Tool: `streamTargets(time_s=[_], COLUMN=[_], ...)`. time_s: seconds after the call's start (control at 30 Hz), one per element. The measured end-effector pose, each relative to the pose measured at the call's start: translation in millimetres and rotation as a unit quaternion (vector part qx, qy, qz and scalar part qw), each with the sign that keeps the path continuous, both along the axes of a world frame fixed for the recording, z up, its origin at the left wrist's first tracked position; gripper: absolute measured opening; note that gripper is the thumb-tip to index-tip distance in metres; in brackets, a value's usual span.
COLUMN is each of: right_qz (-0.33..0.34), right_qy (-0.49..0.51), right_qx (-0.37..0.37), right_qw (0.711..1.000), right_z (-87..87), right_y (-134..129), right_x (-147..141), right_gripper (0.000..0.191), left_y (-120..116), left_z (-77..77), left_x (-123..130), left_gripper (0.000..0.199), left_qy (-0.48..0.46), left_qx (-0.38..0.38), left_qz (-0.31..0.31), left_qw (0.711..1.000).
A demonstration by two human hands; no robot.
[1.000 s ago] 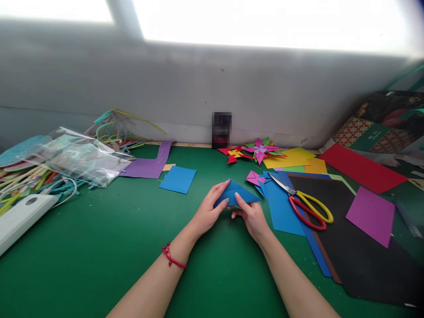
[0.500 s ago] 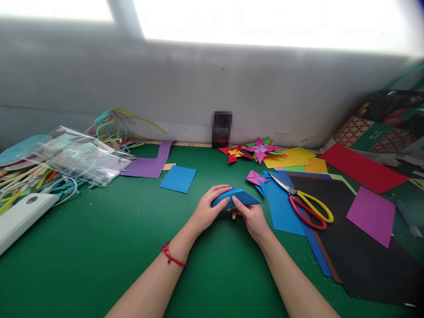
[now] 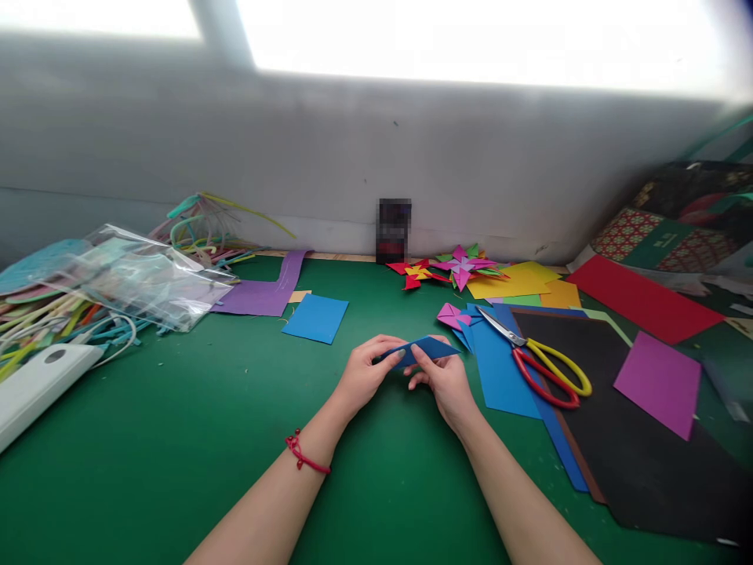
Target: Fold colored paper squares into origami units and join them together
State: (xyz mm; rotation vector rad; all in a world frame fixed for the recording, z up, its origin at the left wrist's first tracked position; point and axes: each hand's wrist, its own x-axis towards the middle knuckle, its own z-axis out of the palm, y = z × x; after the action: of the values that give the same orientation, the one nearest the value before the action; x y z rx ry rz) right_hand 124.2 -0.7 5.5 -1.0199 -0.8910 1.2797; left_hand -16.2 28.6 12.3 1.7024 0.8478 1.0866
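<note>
Between my two hands is a piece of blue paper (image 3: 429,348), folded over into a narrow pointed shape. My left hand (image 3: 365,370) pinches its left end, thumb on the near side and fingers behind. At the right part, my right hand (image 3: 448,383) grips it with the thumb on top and some fingers curled below. A blue paper square (image 3: 316,318) lies flat to the left beyond my hands. Just past my right hand sit a folded pink paper piece (image 3: 452,315) and folded blue pieces (image 3: 464,336).
Scissors (image 3: 538,349) with red and yellow handles rest on blue and black sheets (image 3: 635,408) at right. Folded paper stars (image 3: 462,265) lie at the back. Purple paper (image 3: 259,297), a clear plastic bag (image 3: 170,275) and a white power strip (image 3: 47,384) are at left on the green table (image 3: 176,455).
The blue paper has gone from a rounded, bulging fold to a flatter, more sharply creased one. Both hands stay in nearly the same place.
</note>
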Motion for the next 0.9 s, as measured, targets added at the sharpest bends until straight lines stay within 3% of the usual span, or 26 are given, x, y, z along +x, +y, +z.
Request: streamTargets(time_s=[0.23,0.37,0.6,0.9], right_qz=[-0.042,-0.003,0.021,-0.015], right_qy=[-0.112,-0.104,-0.09,-0.088], right_qx=[0.039,0.035,0.01,-0.003], right_qw=[0.992,0.994,0.996,0.996], right_z=[1.0,-1.0,-0.2,-4.3], right_y=[-2.4,-4.0,-5.0,-3.3], right_x=[-0.5,3.7,4.7,3.4], right_gripper=[0.017,0.018,0.022,0.029], left_y=[-0.6,-1.8,-5.5,-6.2], left_z=[3.0,5.2,1.5,5.8], left_x=[-2.4,-3.2,-0.4,-1.8], left_gripper=[0.024,0.029,0.031,0.036], left_qy=[0.036,0.061,-0.002,0.003], left_qx=[-0.039,-0.08,-0.238,-0.223], left_qz=[0.01,-0.015,-0.107,-0.11], left_qw=[0.999,0.995,0.965,0.969])
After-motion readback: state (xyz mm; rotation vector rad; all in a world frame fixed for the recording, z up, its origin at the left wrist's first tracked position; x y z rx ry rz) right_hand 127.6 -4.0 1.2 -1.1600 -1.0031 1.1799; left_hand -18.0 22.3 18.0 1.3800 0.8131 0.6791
